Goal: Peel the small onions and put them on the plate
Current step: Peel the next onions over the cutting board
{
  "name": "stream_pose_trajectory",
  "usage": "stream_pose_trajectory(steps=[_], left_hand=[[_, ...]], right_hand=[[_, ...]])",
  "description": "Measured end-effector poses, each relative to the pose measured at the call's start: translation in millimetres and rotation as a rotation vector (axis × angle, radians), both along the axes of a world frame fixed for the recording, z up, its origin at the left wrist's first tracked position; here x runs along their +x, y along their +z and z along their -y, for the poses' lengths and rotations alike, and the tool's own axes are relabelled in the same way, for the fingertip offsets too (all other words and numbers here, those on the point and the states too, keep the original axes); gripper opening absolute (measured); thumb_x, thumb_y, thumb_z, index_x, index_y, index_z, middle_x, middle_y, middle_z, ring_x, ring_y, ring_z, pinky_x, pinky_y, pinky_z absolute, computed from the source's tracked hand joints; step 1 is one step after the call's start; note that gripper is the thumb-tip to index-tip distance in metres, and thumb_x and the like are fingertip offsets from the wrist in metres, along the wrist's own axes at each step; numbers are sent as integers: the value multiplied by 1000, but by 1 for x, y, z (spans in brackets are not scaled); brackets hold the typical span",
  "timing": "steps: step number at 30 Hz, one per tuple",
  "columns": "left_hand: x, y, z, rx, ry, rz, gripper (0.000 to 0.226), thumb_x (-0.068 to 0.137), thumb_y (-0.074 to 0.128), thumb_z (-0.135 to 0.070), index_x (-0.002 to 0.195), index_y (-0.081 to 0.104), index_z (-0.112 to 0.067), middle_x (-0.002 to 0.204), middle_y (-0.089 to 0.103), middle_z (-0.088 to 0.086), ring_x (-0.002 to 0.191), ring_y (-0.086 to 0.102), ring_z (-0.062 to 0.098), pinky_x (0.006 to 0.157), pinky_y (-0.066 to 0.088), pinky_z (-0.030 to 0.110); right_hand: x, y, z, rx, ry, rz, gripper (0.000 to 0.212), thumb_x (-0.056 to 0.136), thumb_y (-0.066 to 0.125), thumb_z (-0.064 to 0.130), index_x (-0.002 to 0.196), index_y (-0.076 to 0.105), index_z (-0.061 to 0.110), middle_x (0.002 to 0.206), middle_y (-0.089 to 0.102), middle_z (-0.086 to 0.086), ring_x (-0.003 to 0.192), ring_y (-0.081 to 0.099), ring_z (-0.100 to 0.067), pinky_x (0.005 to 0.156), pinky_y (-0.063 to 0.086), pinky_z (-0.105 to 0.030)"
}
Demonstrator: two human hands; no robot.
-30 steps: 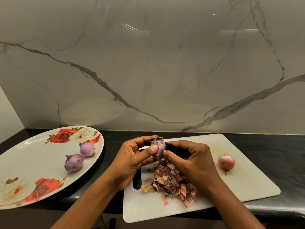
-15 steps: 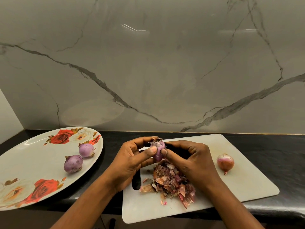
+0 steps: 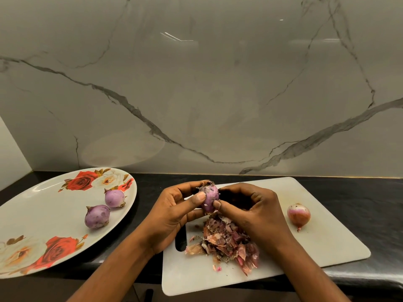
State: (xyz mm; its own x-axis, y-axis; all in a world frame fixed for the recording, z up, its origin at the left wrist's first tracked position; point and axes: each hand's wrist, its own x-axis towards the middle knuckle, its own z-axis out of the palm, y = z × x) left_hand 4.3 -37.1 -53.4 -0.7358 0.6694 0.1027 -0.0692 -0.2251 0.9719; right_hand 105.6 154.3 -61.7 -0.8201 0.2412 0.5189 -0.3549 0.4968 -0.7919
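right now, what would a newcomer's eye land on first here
Over the white cutting board, the left hand grips a partly peeled onion while the right hand pinches at its skin, above a heap of peelings. To the left, two peeled onions lie on a rose-patterned plate. One unpeeled onion waits at the board's right.

Held onion (image 3: 209, 198): small, purple, mostly bare, with a scrap of dry skin at its top. I see it pinched between the left hand (image 3: 174, 212) and the right hand (image 3: 255, 210).
Near plate onion (image 3: 97, 216): peeled, purple, lying on its side on the right part of the plate.
Far plate onion (image 3: 115, 198): peeled, paler, just behind the near one.
Board onion (image 3: 298, 215): reddish skin on, pointed tip toward me, lying on the right of the cutting board (image 3: 327, 240).
Plate (image 3: 43, 205): oval, white with red roses, left of the board.
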Motion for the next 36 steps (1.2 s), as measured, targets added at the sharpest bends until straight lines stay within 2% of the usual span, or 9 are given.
stream_pose_trajectory(steps=[5,11,17,23,26,30,34,36], left_hand=[[0,1,0,-5,-33,7,42,93,66,-17,135,68,-12,129,74,11,121,71,29,89,63,32],[-1,1,0,1,-35,25,41,94,65,-16,134,68,-11,128,74,11,121,71,30,90,63,32],[-1,1,0,-22,-55,17,40,94,64,-19,133,69,-11,126,75,12,118,72,30,85,63,29],[-3,0,-1,-25,-46,28,39,97,62,-17,134,67,-7,127,75,15,118,72,32,88,64,31],[-3,-1,-1,-36,-46,21,36,98,62,-16,133,68,-7,126,75,14,118,72,32,89,64,32],[-2,0,-1,-55,-41,16,36,95,63,-19,129,71,-9,123,77,11,115,74,28,82,63,26],[-3,0,-1,-40,-46,27,37,96,63,-19,130,70,-6,125,75,14,118,72,31,90,64,34],[-3,0,-1,-36,-44,33,36,97,62,-19,129,71,-5,124,76,14,118,72,31,91,64,34]], right_hand=[[-2,-3,-3,19,-83,-8,21,89,80,15,107,82,25,96,80,16,92,76,-3,83,64,-26],[0,0,0,30,-20,-21,24,85,83,27,109,81,24,97,79,16,94,76,-5,80,62,-21],[-2,-3,-4,32,-79,-16,16,89,80,18,103,83,24,91,79,17,88,76,-5,79,63,-23],[0,0,-1,53,-21,-13,24,83,84,32,105,82,24,93,79,17,89,76,-5,77,62,-21],[0,-1,-2,39,-23,-2,20,84,84,28,104,83,23,91,80,17,87,77,-5,76,63,-21],[-1,-2,-5,43,-60,-5,12,89,81,21,101,85,20,88,80,14,83,77,-7,75,65,-27],[-1,-2,-4,48,-54,-9,15,89,81,23,103,84,20,90,80,13,85,77,-6,76,64,-27],[0,-1,-1,41,-34,-14,19,87,82,30,104,84,21,91,80,14,85,77,-6,75,64,-25]])
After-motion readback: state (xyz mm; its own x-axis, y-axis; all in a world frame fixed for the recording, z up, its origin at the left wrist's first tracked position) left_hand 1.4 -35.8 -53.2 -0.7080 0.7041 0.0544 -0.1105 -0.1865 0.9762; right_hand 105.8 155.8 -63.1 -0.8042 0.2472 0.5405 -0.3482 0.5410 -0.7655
